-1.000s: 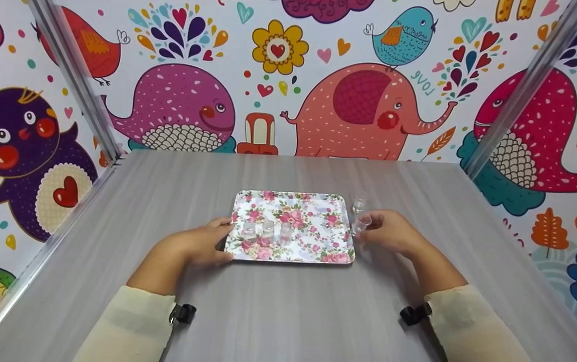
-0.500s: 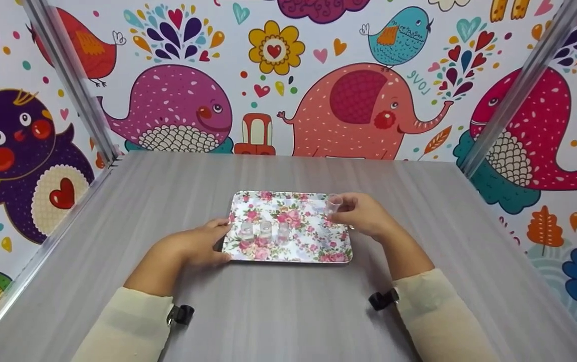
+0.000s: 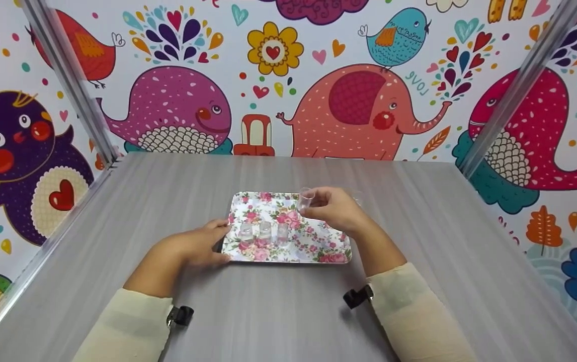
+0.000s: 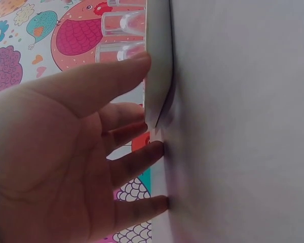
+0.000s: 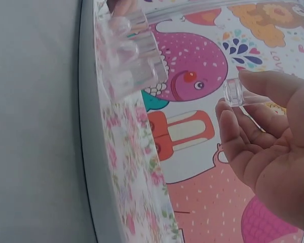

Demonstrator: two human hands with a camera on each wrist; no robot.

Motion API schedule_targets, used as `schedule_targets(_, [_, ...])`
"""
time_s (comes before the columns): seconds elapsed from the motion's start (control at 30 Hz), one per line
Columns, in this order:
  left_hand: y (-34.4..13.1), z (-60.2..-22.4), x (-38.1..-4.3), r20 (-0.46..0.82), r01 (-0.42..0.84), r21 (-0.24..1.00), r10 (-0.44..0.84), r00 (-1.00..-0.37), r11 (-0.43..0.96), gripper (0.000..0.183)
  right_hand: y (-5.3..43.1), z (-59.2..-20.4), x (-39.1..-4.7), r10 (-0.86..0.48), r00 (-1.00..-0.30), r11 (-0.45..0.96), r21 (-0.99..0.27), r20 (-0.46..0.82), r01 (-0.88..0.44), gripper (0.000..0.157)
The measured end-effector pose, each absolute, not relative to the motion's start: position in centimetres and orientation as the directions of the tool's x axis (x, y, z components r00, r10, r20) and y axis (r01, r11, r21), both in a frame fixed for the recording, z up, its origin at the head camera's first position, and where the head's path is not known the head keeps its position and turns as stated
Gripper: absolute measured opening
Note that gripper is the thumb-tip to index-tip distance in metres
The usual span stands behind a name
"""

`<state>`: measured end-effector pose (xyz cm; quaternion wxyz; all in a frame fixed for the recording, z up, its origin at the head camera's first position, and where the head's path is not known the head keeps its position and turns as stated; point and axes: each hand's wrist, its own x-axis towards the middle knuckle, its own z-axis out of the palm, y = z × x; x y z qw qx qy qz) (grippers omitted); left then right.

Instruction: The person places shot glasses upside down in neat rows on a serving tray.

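A white tray with a rose pattern (image 3: 313, 244) lies on the table. Three small clear shot glasses stand in a row on its left half, among them a middle one (image 3: 265, 232). My right hand (image 3: 337, 207) pinches another clear shot glass (image 3: 305, 199) between thumb and fingers, above the tray's back part; the right wrist view shows the held glass (image 5: 234, 93) raised off the tray. At the tray's left edge, my left hand (image 3: 195, 244) touches the rim with its thumb (image 4: 126, 71), and its fairly straight fingers spread along the side, some fingertips on the table.
Behind my right hand, another clear glass (image 3: 358, 195) shows faintly beside the tray's right edge, mostly hidden. The grey wood-grain table (image 3: 268, 306) meets printed cartoon walls (image 3: 268, 100) at the back and sides, with metal posts (image 3: 74, 85) at the corners.
My right hand has lifted a shot glass from beside the tray's right edge and carried it left over the tray. My left hand stays at the left edge.
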<state>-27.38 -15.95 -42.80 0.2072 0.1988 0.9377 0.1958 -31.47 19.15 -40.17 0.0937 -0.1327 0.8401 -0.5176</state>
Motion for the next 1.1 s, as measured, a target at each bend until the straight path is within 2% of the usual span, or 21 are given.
schedule_targets(0.13, [-16.0, -42.9, -27.4, -0.308, 0.287, 0.454, 0.450, -0.838, 0.844, 0.082, 18.9, -40.3, -31.3, -0.318, -0.948, 0.435, -0.887, 0.009, -0.155, 0.038])
schedule_targets(0.27, [-15.9, -43.0, -27.3, -0.306, 0.282, 0.453, 0.445, -0.842, 0.846, 0.082, 18.8, -40.5, -31.2, -0.325, -0.945, 0.423, -0.887, 0.039, -0.182, 0.036])
schedule_targets(0.53, [-15.9, -42.8, -27.3, -0.307, 0.285, 0.441, 0.441, -0.844, 0.851, 0.081, 18.5, -41.2, -31.4, -0.248, -0.961, 0.307, -0.931, 0.123, -0.199, 0.037])
schedule_targets(0.77, [-16.0, -42.9, -27.5, -0.313, 0.291, 0.445, 0.452, -0.835, 0.847, 0.082, 18.6, -41.4, -31.2, -0.275, -0.946, 0.246, -0.938, 0.172, -0.242, 0.032])
schedule_targets(1.1, [-15.9, -42.8, -27.3, -0.299, 0.298, 0.450, 0.457, -0.838, 0.842, 0.081, 18.5, -42.2, -31.5, -0.268, -0.944, 0.256, -0.930, 0.194, -0.264, 0.031])
